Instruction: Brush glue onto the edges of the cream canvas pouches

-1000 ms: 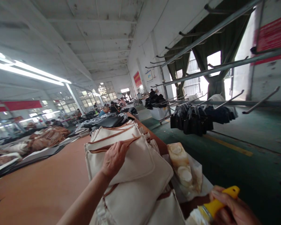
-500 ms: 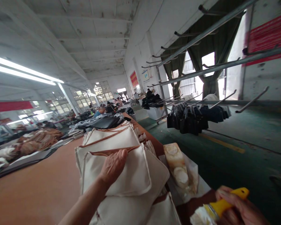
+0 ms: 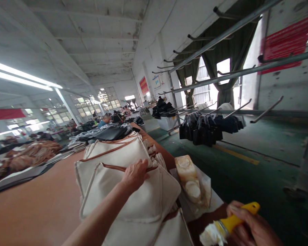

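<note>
Long factory hall with white walls stretches behind the brown bench (image 3: pixel 36 201), and on the right a metal rack (image 3: pixel 220 41) carries black handbags (image 3: pixel 196 131) over a green floor (image 3: pixel 269 136). On the bench lies a stack of cream bag pieces (image 3: pixel 115 150). The uppermost cream bag piece (image 3: pixel 118 196) is directly under the left hand (image 3: pixel 135 175), and its brown trim (image 3: pixel 113 166) runs roughly from left to right, across the line of the forearm. The fingers of this hand are bent over the trimmed edge and appear closed on it, although their tips are partly hidden. To the right, well apart from that edge, the right hand (image 3: pixel 247 223) has its fingers clamped around a yellow-handled brush (image 3: pixel 231 223). The brush lies diagonally, its white-coated bristles (image 3: pixel 212 235) pointing low and leftward, to the side of the stack, without touching it. Between the stack and this hand, a stained plastic container (image 3: pixel 184 168) rests on a white sheet (image 3: pixel 217 201).
</note>
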### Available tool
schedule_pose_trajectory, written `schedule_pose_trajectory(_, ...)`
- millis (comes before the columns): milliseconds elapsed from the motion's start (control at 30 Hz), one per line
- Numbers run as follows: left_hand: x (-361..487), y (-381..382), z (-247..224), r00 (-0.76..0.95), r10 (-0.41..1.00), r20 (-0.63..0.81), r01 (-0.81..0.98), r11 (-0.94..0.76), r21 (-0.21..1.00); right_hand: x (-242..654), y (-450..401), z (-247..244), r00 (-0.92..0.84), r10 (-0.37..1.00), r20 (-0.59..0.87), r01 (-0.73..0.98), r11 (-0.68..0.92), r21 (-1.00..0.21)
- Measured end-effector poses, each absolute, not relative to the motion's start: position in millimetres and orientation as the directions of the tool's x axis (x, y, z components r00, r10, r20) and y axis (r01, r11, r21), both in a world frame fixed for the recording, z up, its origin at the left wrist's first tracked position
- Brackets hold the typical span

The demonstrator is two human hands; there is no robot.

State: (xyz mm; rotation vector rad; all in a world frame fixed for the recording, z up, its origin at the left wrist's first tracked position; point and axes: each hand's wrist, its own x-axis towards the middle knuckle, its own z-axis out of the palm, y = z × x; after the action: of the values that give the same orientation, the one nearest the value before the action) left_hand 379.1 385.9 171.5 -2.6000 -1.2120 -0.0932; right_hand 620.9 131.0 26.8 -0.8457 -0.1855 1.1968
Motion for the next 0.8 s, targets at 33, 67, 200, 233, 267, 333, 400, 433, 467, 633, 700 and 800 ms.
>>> schedule_pose_trajectory(33,379.6,384.0,170.0,0.638,0.752,0.169,0.769,-0.611,-0.187,618.4,132.3,31.8,0.398,0.873,-0.282,-0.74,0.124,-0.661)
schedule_pose_trajectory(67,379.8,381.8,169.4,0.632,0.756,0.17,0.774,-0.612,-0.16,615.6,134.2,38.0,0.403,0.876,-0.263,-0.736,0.14,-0.663)
schedule_pose_trajectory(200,377.5,370.5,174.0,0.639,0.751,0.167,0.765,-0.644,-0.035,604.3,147.1,68.7,0.468,0.872,-0.145,-0.689,0.258,-0.677)
schedule_pose_trajectory(233,375.9,366.7,176.3,0.645,0.749,0.149,0.757,-0.653,0.007,602.5,151.4,76.8,0.488,0.865,-0.116,-0.674,0.288,-0.681)
schedule_pose_trajectory(267,373.9,362.3,178.6,0.657,0.744,0.122,0.745,-0.665,0.049,601.3,155.8,84.7,0.506,0.858,-0.089,-0.657,0.316,-0.685)
schedule_pose_trajectory(333,369.5,351.8,183.1,0.695,0.718,0.043,0.707,-0.693,0.138,600.3,164.3,99.4,0.529,0.848,-0.035,-0.625,0.362,-0.692)
schedule_pose_trajectory(400,365.6,339.1,187.4,0.732,0.68,-0.04,0.659,-0.693,0.291,599.7,171.0,112.1,0.547,0.837,0.01,-0.593,0.396,-0.701)
schedule_pose_trajectory(433,364.1,332.0,189.4,0.743,0.666,-0.069,0.638,-0.673,0.375,598.9,173.4,117.6,0.552,0.833,0.03,-0.576,0.408,-0.708)
schedule_pose_trajectory(467,363.0,324.5,191.3,0.747,0.659,-0.087,0.618,-0.641,0.456,597.5,175.0,122.5,0.554,0.831,0.051,-0.559,0.417,-0.716)
schedule_pose_trajectory(633,361.6,288.9,197.3,0.761,0.632,-0.147,0.529,-0.475,0.703,584.2,172.9,141.4,0.523,0.839,0.151,-0.487,0.44,-0.754)
schedule_pose_trajectory(700,362.0,278.2,197.3,0.774,0.609,-0.172,0.514,-0.447,0.732,579.8,170.2,146.2,0.512,0.841,0.174,-0.454,0.436,-0.777)
schedule_pose_trajectory(800,362.7,266.0,195.9,0.786,0.596,-0.164,0.49,-0.439,0.753,577.2,170.6,148.2,0.493,0.846,0.204,-0.386,0.423,-0.82)
